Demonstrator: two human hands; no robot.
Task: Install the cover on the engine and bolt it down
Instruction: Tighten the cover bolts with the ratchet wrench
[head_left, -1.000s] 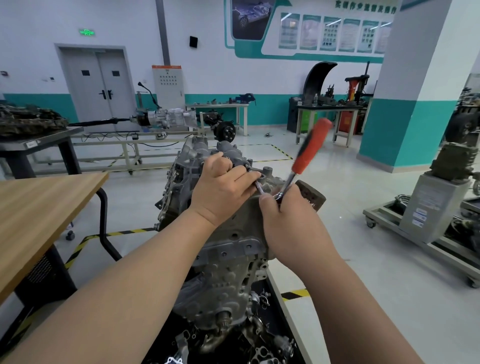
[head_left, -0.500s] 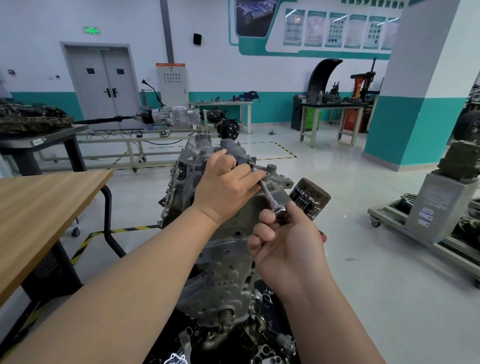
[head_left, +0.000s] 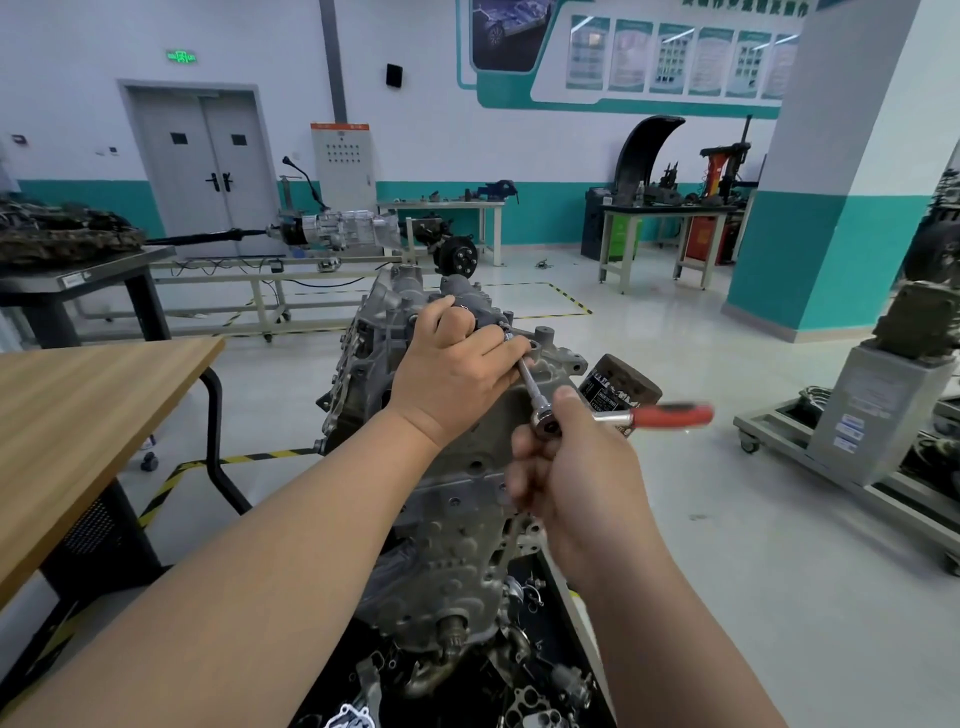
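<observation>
A grey engine block (head_left: 447, 525) stands upright in front of me, with the cast cover (head_left: 467, 296) at its top. My left hand (head_left: 457, 374) rests on the cover, its fingers curled round the extension bar (head_left: 530, 384) near the socket end. A ratchet (head_left: 545, 426) with a red handle (head_left: 670, 415) sits on that bar, the handle pointing right. My right hand (head_left: 566, 473) grips the ratchet at its head, thumb beside it. The bolt under the socket is hidden by my left fingers.
A black oil filter (head_left: 621, 389) sticks out of the engine's right side. Loose parts and gaskets (head_left: 524, 696) lie on the black tray below. A wooden table (head_left: 78, 410) stands at left, a wheeled engine stand (head_left: 872, 421) at right.
The ratchet's red handle has swung from pointing up and away, down out of sight, then round to the right. My right hand dropped lower; my left hand stayed on the cover.
</observation>
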